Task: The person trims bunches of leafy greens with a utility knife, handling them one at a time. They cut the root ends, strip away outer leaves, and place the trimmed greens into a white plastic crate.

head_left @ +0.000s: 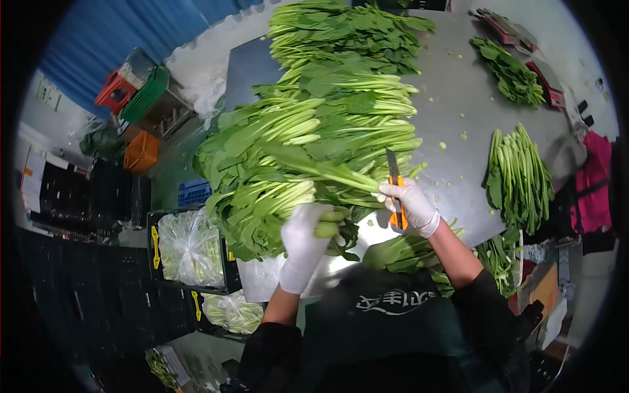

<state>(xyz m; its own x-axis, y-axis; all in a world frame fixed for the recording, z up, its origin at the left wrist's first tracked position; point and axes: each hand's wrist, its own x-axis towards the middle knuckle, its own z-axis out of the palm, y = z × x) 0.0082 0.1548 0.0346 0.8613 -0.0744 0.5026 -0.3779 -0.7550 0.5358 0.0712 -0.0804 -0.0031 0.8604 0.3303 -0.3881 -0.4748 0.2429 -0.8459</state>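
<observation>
My left hand (pixel 306 237), in a white glove, is closed around a small bunch of leafy green stems (pixel 329 224) at the near edge of the table. In my gloved right hand (pixel 414 203) is an orange-handled knife (pixel 397 213), its dark blade pointing away from me. The fingertips of that hand also touch the stem end of a long leafy green (pixel 350 175), which stretches left over the heap. Beside both hands, a large heap of leafy greens (pixel 354 124) covers the left side of the table, with most pale stem ends facing right.
The metal table (pixel 452 150) carries scattered green bits. A separate stack of greens (pixel 519 177) lies at its right, with more leaves (pixel 508 72) beside a red scale (pixel 547 84). A black crate (pixel 231 278) with bagged greens (pixel 191 247) stands left. An orange bin (pixel 141 152) is farther off.
</observation>
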